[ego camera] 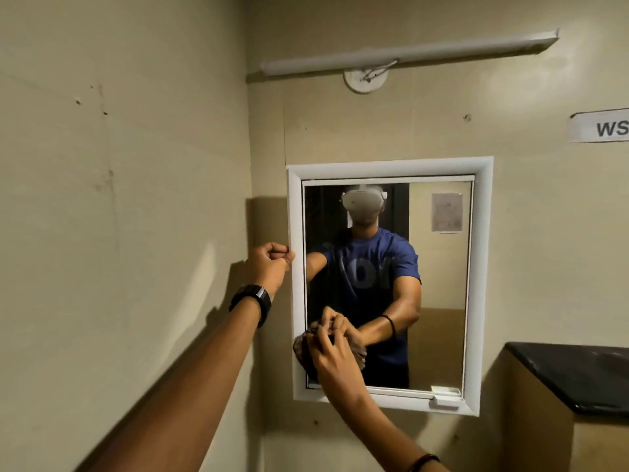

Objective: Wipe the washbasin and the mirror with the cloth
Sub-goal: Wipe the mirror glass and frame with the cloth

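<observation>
A white-framed mirror [439, 287] hangs on the beige wall ahead. My right hand [332, 352] presses a bunched brownish cloth [301, 349] against the lower left corner of the glass. My left hand [270, 264], with a black watch on its wrist, is closed on the mirror frame's left edge at mid height. The washbasin is out of view.
A tube light [408, 52] is mounted above the mirror. A black-topped ledge [578, 373] juts out at the lower right. A paper label [602, 126] is stuck on the wall at the upper right. A side wall stands close on the left.
</observation>
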